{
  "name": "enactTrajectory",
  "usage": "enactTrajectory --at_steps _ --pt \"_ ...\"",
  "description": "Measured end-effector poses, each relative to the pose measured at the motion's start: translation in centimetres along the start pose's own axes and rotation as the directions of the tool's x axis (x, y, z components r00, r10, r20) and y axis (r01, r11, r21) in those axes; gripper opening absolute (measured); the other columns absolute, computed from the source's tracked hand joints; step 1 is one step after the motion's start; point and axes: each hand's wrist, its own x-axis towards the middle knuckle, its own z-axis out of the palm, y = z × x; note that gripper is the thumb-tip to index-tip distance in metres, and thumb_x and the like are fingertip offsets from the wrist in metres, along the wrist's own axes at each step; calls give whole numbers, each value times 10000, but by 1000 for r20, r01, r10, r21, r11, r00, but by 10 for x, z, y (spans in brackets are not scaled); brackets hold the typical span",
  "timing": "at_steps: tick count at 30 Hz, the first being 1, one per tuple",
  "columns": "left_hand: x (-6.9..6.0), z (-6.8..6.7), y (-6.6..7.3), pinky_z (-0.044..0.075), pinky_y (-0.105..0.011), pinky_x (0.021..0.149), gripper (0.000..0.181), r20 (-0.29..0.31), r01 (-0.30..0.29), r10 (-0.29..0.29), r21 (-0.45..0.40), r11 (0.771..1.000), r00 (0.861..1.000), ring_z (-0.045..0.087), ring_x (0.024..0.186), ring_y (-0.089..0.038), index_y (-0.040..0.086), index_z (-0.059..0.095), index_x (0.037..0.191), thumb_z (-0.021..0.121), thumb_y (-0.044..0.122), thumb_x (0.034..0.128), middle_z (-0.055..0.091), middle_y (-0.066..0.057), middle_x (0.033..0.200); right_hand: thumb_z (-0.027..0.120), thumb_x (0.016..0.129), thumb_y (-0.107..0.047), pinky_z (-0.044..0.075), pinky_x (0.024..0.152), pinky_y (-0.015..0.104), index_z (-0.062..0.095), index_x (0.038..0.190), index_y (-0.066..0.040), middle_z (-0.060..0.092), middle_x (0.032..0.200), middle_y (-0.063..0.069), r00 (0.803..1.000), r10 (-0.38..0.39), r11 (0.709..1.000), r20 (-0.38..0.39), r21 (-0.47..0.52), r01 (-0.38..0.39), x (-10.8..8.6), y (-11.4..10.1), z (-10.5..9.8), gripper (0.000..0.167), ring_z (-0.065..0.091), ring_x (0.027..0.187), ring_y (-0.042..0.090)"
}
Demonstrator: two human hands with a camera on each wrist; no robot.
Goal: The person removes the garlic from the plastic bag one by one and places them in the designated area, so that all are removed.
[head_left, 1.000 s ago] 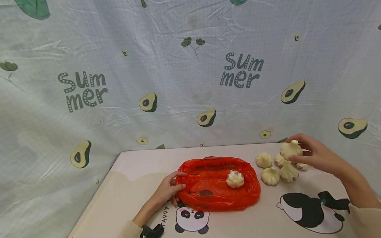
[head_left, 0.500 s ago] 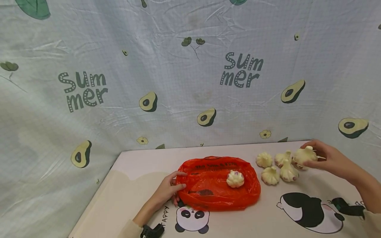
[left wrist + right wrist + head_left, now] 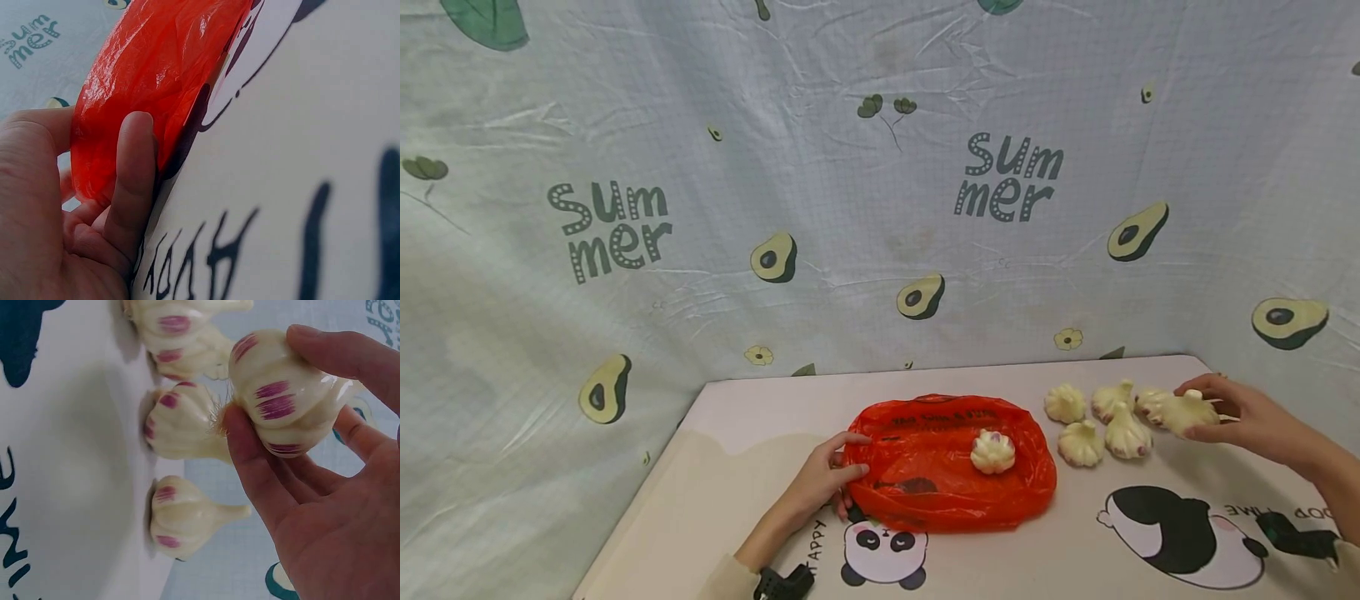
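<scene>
A red plastic bag lies spread on the table, its mouth wide. My left hand grips the bag's left edge; in the left wrist view the thumb and fingers hold the thin red film. One garlic bulb sits in the bag, toward its right side. Over at the right, my right hand holds another garlic bulb between thumb and fingers, above the table in the right wrist view. Several more garlic bulbs are grouped just left of that hand.
The table carries printed cartoons, among them a panda below the bag. Behind it hangs a pale curtain with avocado prints and lettering. A dark wrist device is worn on the left arm.
My right hand has moved right and lower with the garlic bulb, from over the group to its right side. The left hand and the bag have stayed in place.
</scene>
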Motion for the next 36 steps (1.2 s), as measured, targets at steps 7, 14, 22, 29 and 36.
enactTrajectory --at_steps 7,14,22,29,36 --pt "0 0 -1 542 -237 444 492 -10 5 -4 7 1000 1000 602 457 -128 94 527 1446 670 187 985 604 -85 830 812 876 -210 499 714 191 566 1271 -38 537 1245 -49 998 38 999 45 -40 -36 0 9 3 496 518 982 -83" --pt "1 -1 0 545 -241 448 489 -7 4 -4 4 1000 1000 604 457 -129 96 527 1448 664 188 988 612 -82 826 841 841 -207 508 709 183 595 1243 -16 563 1218 -69 999 -2 996 42 -88 6 0 16 8 508 452 942 -202" --pt "0 -1 2 549 -240 451 492 -3 3 -3 -1 1000 1000 605 453 -118 94 522 1452 660 181 989 617 -78 824 840 831 -184 501 717 175 585 1240 14 609 1226 65 998 -23 996 50 -86 27 -1 19 13 521 462 931 -201" --pt "0 1 1 545 -226 450 512 7 -2 2 -9 1000 1000 604 446 -100 72 511 1458 666 183 983 614 -75 815 799 846 -137 494 714 177 589 1209 30 654 1196 129 996 -51 995 73 -87 57 -2 25 17 452 476 927 -187" --pt "0 0 0 546 -236 449 511 -2 -1 1 -8 1000 1000 604 449 -113 79 520 1454 673 190 979 613 -77 821 789 850 -136 492 714 163 577 1219 40 648 1213 248 996 -41 996 80 -80 48 -2 26 21 461 458 932 -200"
